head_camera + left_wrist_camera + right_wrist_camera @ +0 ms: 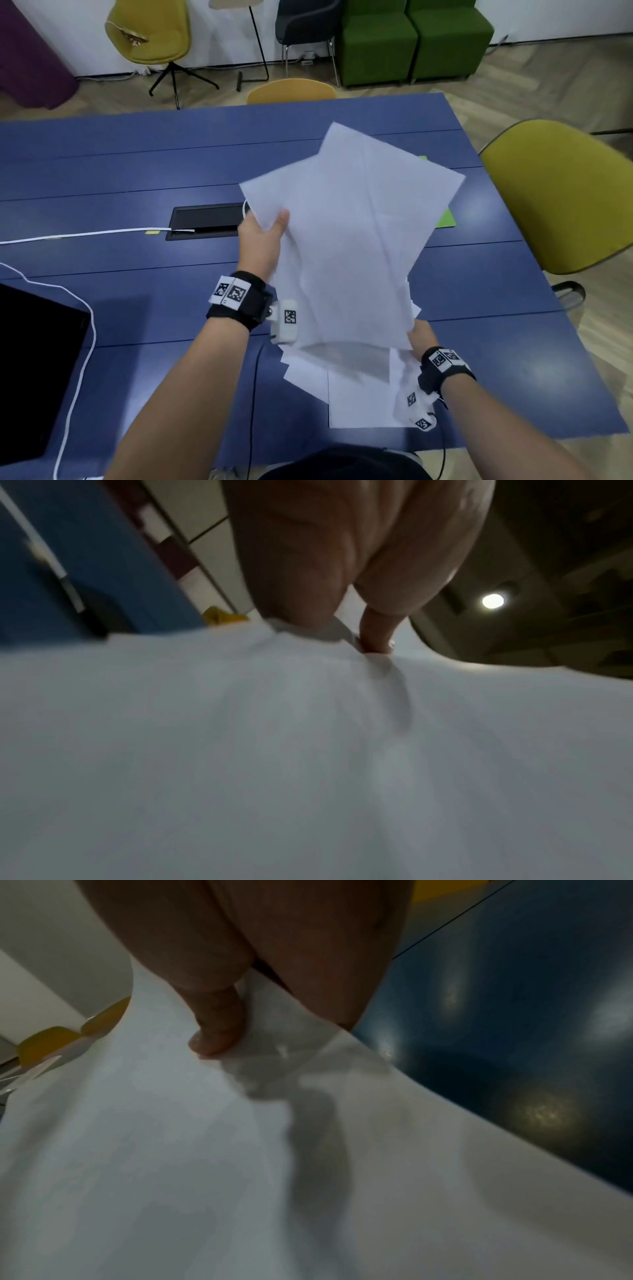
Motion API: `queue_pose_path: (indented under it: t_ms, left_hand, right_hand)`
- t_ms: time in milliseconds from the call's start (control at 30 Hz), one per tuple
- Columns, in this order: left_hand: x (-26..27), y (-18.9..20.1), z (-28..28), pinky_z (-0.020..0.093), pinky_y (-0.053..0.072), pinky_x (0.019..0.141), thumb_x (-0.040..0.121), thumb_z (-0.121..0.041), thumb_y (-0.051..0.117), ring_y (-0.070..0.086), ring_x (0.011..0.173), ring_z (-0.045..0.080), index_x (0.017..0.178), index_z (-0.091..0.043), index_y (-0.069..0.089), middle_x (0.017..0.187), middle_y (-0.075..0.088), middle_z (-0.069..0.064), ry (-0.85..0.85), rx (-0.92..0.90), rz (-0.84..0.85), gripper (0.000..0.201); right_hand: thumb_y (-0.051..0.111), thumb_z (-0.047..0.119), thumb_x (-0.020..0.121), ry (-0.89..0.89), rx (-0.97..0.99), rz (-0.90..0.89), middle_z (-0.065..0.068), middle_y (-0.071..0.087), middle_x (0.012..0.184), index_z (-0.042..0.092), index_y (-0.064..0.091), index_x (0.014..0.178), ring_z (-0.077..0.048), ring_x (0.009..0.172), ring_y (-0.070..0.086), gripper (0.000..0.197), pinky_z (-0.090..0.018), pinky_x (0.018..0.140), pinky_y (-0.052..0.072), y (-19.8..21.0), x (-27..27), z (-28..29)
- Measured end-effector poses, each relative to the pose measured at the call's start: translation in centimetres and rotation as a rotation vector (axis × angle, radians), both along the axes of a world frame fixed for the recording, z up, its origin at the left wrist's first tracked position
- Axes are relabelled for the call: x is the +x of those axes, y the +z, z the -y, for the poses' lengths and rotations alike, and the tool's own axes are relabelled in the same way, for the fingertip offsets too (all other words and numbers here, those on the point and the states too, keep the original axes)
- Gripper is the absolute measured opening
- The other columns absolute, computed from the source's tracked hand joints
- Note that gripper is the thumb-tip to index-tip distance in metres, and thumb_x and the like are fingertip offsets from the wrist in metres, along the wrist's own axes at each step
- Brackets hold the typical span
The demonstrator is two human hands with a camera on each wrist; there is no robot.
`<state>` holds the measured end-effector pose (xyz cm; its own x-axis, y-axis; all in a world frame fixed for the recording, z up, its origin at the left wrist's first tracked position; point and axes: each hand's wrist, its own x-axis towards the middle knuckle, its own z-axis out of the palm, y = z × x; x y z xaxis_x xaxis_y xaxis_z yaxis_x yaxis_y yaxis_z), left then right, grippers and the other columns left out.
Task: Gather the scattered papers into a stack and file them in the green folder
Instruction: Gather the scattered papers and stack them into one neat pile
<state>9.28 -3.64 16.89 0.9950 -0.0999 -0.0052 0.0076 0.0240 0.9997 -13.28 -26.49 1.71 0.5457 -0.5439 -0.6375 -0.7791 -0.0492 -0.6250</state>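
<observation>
The fanned white paper sheets [346, 240] hang above the blue bench [137, 171], left hand [263, 233] at their left edge, right hand [423, 337] at the near right corner. Beneath them more white sheets [359, 394] lie on the bench; behind, a green folder [447, 219]; left, a black cable hatch [205, 221].

left hand [262, 233]: raised, thumb pinching | right hand [422, 334]: low, near body, fingers [215, 1026] pinching

Matt creased papers [346, 246]; smooth blue table [137, 164]
</observation>
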Motion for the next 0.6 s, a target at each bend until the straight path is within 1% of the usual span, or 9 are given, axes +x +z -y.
queue_pose_path:
  t_ms: [67, 133, 167, 233, 300, 333, 400, 500, 600]
  left_hand:
    - [-0.9, -3.1, 0.6, 0.032, 0.056, 0.094, 0.095, -0.016, 0.07, 0.071, 0.108, 0.017, 0.122, -0.005, 0.066, 0.117, 0.074, 0.002, -0.004, 0.055, -0.108, 0.03]
    - [-2.3, -6.2, 1.0, 0.039, 0.056, 0.097, 0.094, -0.017, 0.072, 0.071, 0.108, 0.022, 0.119, -0.006, 0.068, 0.114, 0.075, 0.003, -0.017, 0.126, -0.2, 0.028]
    - [-3.1, -7.6, 1.2, 0.04, 0.056, 0.097, 0.094, -0.017, 0.072, 0.071, 0.107, 0.024, 0.118, -0.006, 0.069, 0.113, 0.075, 0.005, -0.028, 0.171, -0.233, 0.026]
    - [-4.4, -10.4, 1.2, 0.04, 0.055, 0.096, 0.093, -0.017, 0.072, 0.071, 0.106, 0.026, 0.117, -0.008, 0.069, 0.112, 0.074, 0.006, -0.04, 0.285, -0.296, 0.026]
    - [-5.5, -12.8, 1.1, 0.042, 0.056, 0.096, 0.091, -0.018, 0.073, 0.07, 0.105, 0.026, 0.12, -0.011, 0.067, 0.113, 0.074, 0.004, -0.065, 0.383, -0.37, 0.03]
    - [-5.9, -13.8, 1.0, 0.044, 0.056, 0.096, 0.09, -0.017, 0.073, 0.07, 0.105, 0.026, 0.121, -0.012, 0.065, 0.113, 0.074, 0.004, -0.079, 0.42, -0.408, 0.032]
    - [-6.4, -15.2, 0.8, 0.045, 0.057, 0.096, 0.087, -0.018, 0.076, 0.07, 0.104, 0.026, 0.119, -0.014, 0.063, 0.113, 0.073, 0.003, -0.09, 0.441, -0.493, 0.035]
    - [-7.1, -15.8, 0.5, 0.043, 0.058, 0.093, 0.077, -0.019, 0.086, 0.073, 0.099, 0.021, 0.114, -0.016, 0.066, 0.108, 0.076, -0.002, -0.13, 0.321, -0.583, 0.043]
    - [-7.9, -15.6, 0.3, 0.037, 0.059, 0.09, 0.07, -0.018, 0.092, 0.075, 0.097, 0.017, 0.106, -0.017, 0.075, 0.102, 0.079, -0.006, -0.239, 0.273, -0.6, 0.04]
  right_hand:
    - [0.063, 0.004, 0.086, -0.002, 0.035, 0.001, -0.001, 0.055, 0.056, 0.012, 0.051, 0.058, -0.019, 0.054, 0.045, 0.031, -0.026, 0.052, 0.038, 0.4, -0.1, 0.0]
    - [0.068, 0.015, 0.084, 0.02, 0.062, -0.008, -0.007, 0.069, 0.07, 0.007, 0.065, 0.073, -0.022, 0.059, 0.058, 0.015, -0.027, 0.055, 0.046, 0.4, -0.3, 0.1]
    - [0.068, 0.019, 0.085, 0.028, 0.072, -0.011, -0.008, 0.072, 0.076, 0.006, 0.067, 0.079, -0.022, 0.062, 0.061, 0.014, -0.027, 0.056, 0.048, 0.8, -0.4, 0.0]
    - [0.06, 0.015, 0.089, 0.025, 0.081, -0.007, -0.009, 0.069, 0.078, 0.0, 0.065, 0.083, -0.021, 0.065, 0.059, 0.017, -0.027, 0.058, 0.047, 0.7, -0.3, 0.1]
    - [0.05, 0.002, 0.093, 0.036, 0.057, 0.009, -0.009, 0.063, 0.08, -0.006, 0.062, 0.091, -0.018, 0.074, 0.055, 0.015, -0.032, 0.066, 0.051, 1.5, -0.3, -0.1]
    - [0.049, -0.002, 0.094, 0.023, 0.071, 0.035, -0.008, 0.063, 0.078, -0.007, 0.063, 0.091, -0.018, 0.075, 0.056, 0.015, -0.034, 0.067, 0.054, 1.7, -0.4, -0.2]
    - [0.053, -0.002, 0.095, -0.024, 0.15, 0.09, -0.005, 0.064, 0.075, 0.002, 0.063, 0.086, -0.017, 0.073, 0.057, 0.014, -0.031, 0.064, 0.052, 2.8, -0.4, -0.5]
    - [0.046, -0.003, 0.097, -0.065, 0.236, 0.073, -0.005, 0.06, 0.078, 0.006, 0.058, 0.086, -0.018, 0.081, 0.054, 0.019, -0.029, 0.074, 0.046, 3.1, 0.0, -0.4]
    - [0.042, 0.009, 0.101, -0.162, 0.296, 0.045, -0.008, 0.053, 0.075, 0.009, 0.048, 0.073, -0.02, 0.067, 0.051, 0.028, -0.033, 0.067, 0.044, 2.7, 0.0, 0.0]
